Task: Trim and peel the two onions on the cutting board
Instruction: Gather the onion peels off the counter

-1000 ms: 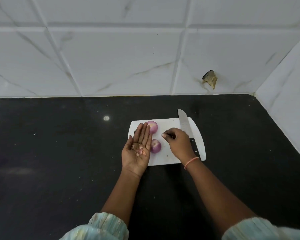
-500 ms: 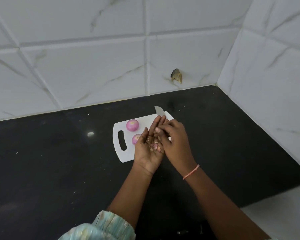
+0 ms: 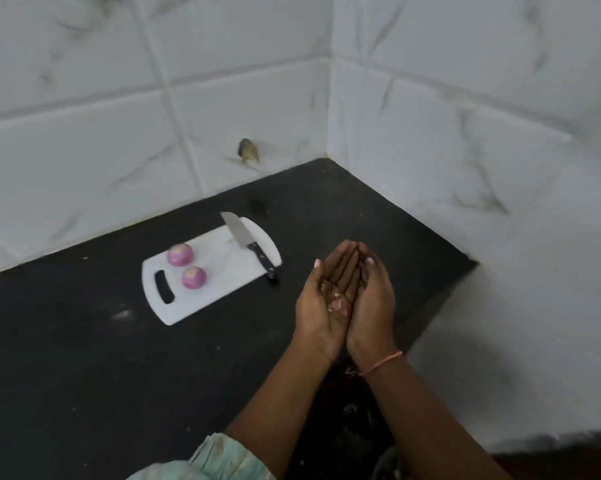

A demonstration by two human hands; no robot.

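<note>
Small pinkish scraps of onion peel (image 3: 337, 304) are being cradled in the left hand (image 3: 321, 306), whose palm is being held upward with the fingers (image 3: 344, 261) nearly straight and together. The right hand (image 3: 373, 303) is being pressed edge-on against it, fingers likewise extended, so that a shallow cup is being formed; nothing is being pinched. A thin orange thread bracelet (image 3: 382, 363) is being worn on the right wrist. Well apart, to the left of the fingertips and slightly beyond, two peeled purple onions (image 3: 179, 254) (image 3: 194, 277) are being left on the white plastic cutting board (image 3: 223, 282). A black-handled steel knife (image 3: 247, 242) is being rested on the board's far right edge. Everything is being carried by a black stone counter (image 3: 84, 358), backed by white marbled wall tiles (image 3: 84, 140).
</note>
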